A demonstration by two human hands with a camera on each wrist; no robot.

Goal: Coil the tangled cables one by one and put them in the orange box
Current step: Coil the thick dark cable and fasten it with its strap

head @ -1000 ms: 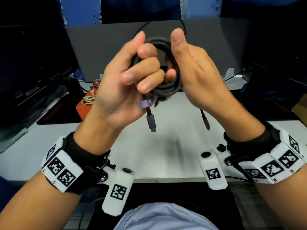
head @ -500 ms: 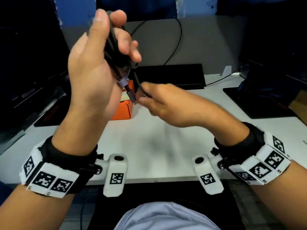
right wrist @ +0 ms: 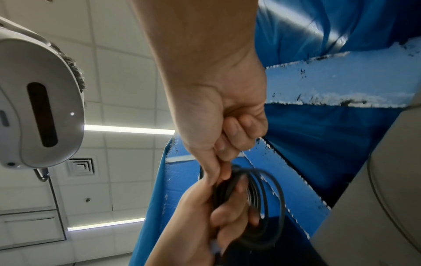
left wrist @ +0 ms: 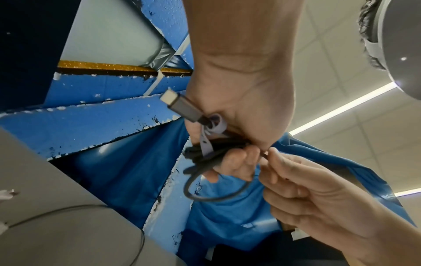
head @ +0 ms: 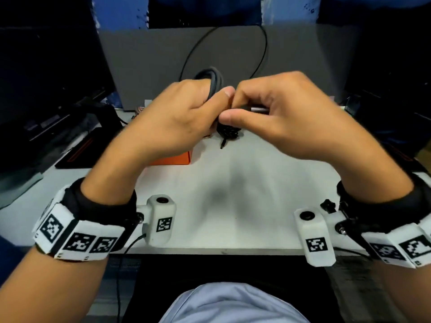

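Observation:
My left hand (head: pixel 210 101) grips a coiled dark grey cable (head: pixel 212 78) held upright above the white table (head: pixel 233 194). My right hand (head: pixel 233 108) pinches the cable's free end, whose metal plug (head: pixel 258 110) shows between its fingers. In the left wrist view the coil (left wrist: pixel 205 154) sits in the left fist with a grey plug (left wrist: pixel 180 106) and a lilac strap (left wrist: pixel 208 138) sticking out. In the right wrist view the loops (right wrist: pixel 259 207) hang past both hands. The orange box (head: pixel 172 160) is mostly hidden behind my left hand.
A small black tangled cable (head: pixel 227 132) lies on the table behind my hands. A grey panel (head: pixel 151 66) with a thin black cable loop (head: pixel 264 50) stands at the back. Dark monitors and a black pad (head: pixel 77 150) flank the left side.
My left hand has come down from the upper left to the centre with the coil. My right hand has risen to meet it and now pinches the cable end beside the coil.

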